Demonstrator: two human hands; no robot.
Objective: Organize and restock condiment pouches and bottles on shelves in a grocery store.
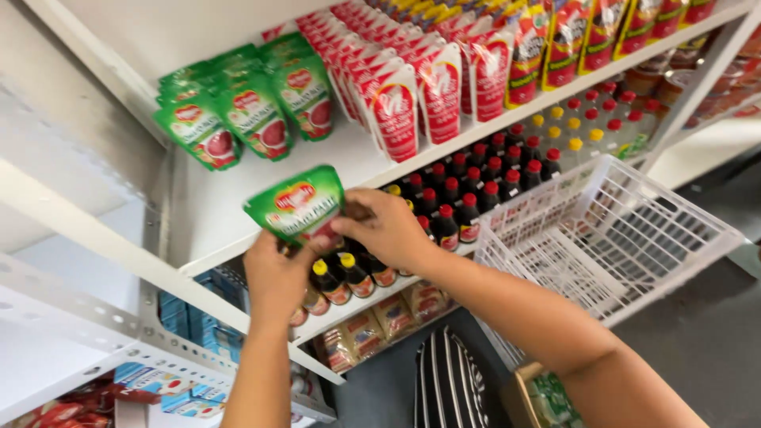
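We hold a green foil stand-up pouch with a red label [297, 204] in front of the white metal shelf [208, 212], our left hand [277, 273] gripping its lower edge from below and our right hand [386, 230] pinching its right side, fingers [354, 212] pressed onto the pouch. Above it on that shelf stand more green pouches [238, 111] and a row of red-and-white pouches [404, 87], with bare shelf between the green ones and the front lip. Below are dark bottles with red and yellow caps [476, 186], and to the right an empty white plastic basket [610, 238] sits close by our right forearm.
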